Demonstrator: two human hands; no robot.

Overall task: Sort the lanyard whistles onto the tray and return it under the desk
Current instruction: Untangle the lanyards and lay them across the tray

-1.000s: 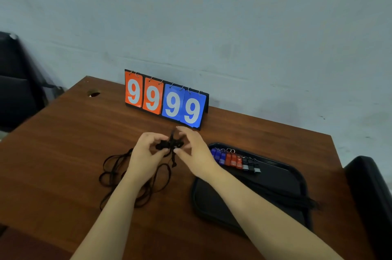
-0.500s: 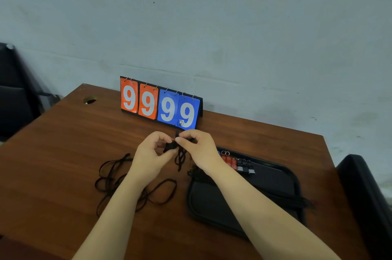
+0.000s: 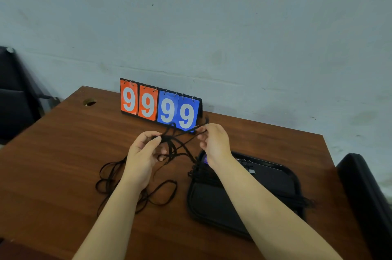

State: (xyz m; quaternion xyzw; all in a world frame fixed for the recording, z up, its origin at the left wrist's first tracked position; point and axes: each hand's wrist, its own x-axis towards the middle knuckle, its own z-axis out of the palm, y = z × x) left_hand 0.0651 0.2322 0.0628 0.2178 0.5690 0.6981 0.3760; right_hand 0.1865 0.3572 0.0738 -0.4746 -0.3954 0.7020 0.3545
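Nearest the camera, two bare forearms reach out over the brown wooden desk [image 3: 63, 153]. To the left of them, loose loops of thin black cord lanyard [image 3: 170, 145] lie in a slack heap on the desk, running back up to the hands. To the right sits the black plastic tray [image 3: 273, 185] with rounded corners, flat on the desk. A bundle of black cords [image 3: 297, 200] lies along it, its long axis running from the far left of the tray to the near right edge, where the ends overhang the rim.

Above the desk, the left hand [image 3: 141, 153] pinches a knot of the lanyard between thumb and forefinger, other fingers curled. The right hand [image 3: 215, 143] pinches one strand in its curled fingers. The cord stretches between them, roughly left to right. I cannot tell whether a whistle hangs on it.

Behind the right wrist, a row of small whistles [image 3: 247, 164] lines the tray's far edge, mostly hidden.

Farther back stands an orange and blue flip scoreboard [image 3: 159, 107] reading 9999, upright before the pale wall.
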